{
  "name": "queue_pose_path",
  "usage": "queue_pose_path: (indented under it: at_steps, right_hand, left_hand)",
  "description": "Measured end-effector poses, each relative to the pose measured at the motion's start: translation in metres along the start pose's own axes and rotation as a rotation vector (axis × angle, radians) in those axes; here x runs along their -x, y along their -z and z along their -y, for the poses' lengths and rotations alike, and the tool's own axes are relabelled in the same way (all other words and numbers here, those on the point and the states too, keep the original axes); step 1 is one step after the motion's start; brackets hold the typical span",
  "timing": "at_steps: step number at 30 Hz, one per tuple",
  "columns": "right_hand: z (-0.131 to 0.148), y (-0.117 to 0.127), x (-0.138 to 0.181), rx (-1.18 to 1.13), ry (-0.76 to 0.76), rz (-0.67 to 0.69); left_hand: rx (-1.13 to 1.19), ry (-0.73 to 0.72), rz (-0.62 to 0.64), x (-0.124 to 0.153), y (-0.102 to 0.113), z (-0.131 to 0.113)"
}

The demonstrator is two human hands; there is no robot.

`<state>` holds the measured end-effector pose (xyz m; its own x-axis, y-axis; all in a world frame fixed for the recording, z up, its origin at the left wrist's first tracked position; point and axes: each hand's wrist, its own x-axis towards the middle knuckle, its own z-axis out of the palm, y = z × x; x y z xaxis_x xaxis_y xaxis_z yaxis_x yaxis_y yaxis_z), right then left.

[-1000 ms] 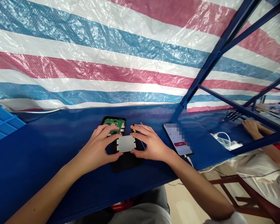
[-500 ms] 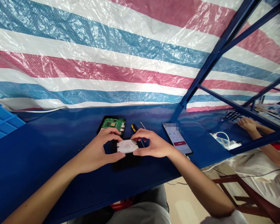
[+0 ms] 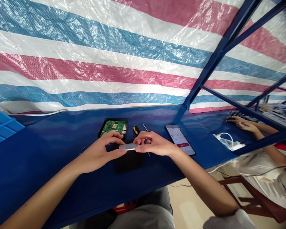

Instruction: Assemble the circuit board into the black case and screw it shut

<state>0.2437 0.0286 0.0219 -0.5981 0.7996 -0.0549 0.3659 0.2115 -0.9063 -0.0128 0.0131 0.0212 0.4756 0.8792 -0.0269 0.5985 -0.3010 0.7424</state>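
Silver-gray plate (image 3: 128, 146), seen nearly edge-on, sits betw. L hand (image 3: 97, 155) & R hand (image 3: 158, 146), each holding one end w/ thumb & fingers set narrow. Green PCB (image 3: 115, 126) in blk. case (image 3: 101, 130): just beyond L hand. Yellow-blk. tool (image 3: 136, 130), thin rod (image 3: 145, 128): just beyond R hand. Lit phone (image 3: 181, 140): right of R hand.

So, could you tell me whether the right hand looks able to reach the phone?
Probably yes: nothing visible lies between the right hand and the phone, though it would likely have to release the silver plate, which the left hand also holds.
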Motion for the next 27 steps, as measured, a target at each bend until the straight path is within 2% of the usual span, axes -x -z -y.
queue_pose_path:
  at_steps: [3,5,11,14,21,27]
  right_hand:
    - [0.001,0.004,0.000,-0.013,-0.004,0.033]
    - [0.002,0.006,0.002,0.037,0.036,0.022]
    - [-0.004,0.002,0.005,0.319,0.278,-0.116]
    - [-0.012,-0.004,0.002,0.495,0.359,-0.180]
    - [-0.020,-0.011,-0.003,0.749,0.452,-0.258]
    - [-0.022,-0.012,0.000,0.744,0.453,-0.250]
  left_hand:
    - [0.050,0.053,0.007,-0.002,0.001,-0.002]
    - [0.028,0.033,-0.006,-0.002,0.002,-0.003]
    - [-0.248,-0.268,-0.147,-0.004,0.003,0.005]
    - [-0.368,-0.336,-0.185,-0.008,-0.001,0.012]
    - [-0.537,-0.402,-0.302,-0.008,-0.008,0.021]
    - [-0.588,-0.413,-0.317,-0.003,-0.010,0.019]
